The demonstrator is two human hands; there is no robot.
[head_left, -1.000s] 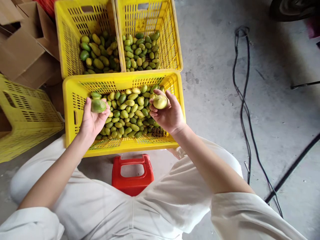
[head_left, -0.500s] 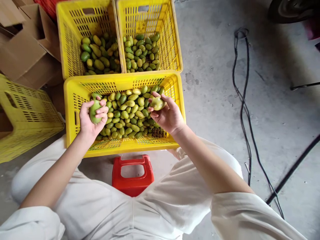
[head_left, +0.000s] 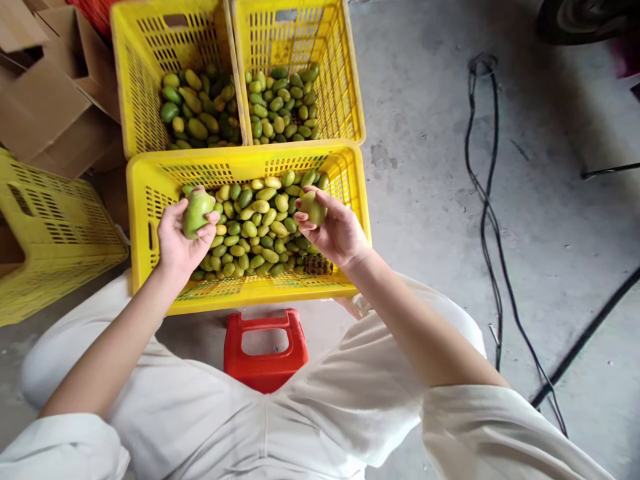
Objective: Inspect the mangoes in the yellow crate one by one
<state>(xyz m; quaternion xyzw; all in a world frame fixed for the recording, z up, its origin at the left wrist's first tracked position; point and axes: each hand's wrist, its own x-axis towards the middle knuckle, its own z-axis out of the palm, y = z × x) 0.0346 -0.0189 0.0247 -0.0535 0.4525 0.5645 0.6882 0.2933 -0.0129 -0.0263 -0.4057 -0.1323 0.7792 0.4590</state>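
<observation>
- Your left hand (head_left: 179, 247) has its fingers curled around 1 larger green fruit (head_left: 196, 215); keep this grip gentle, as the skin may bruise.
- Your right hand (head_left: 347, 239) holds 1 rounder fruit (head_left: 315, 209) in its fingers; better to support it from below.
- Both fruits are over the near yellow crate (head_left: 245, 152), so keep them low above the loose fruits (head_left: 250, 229).
- Behind stand 2 other crates (head_left: 300, 40) with fruits.
</observation>
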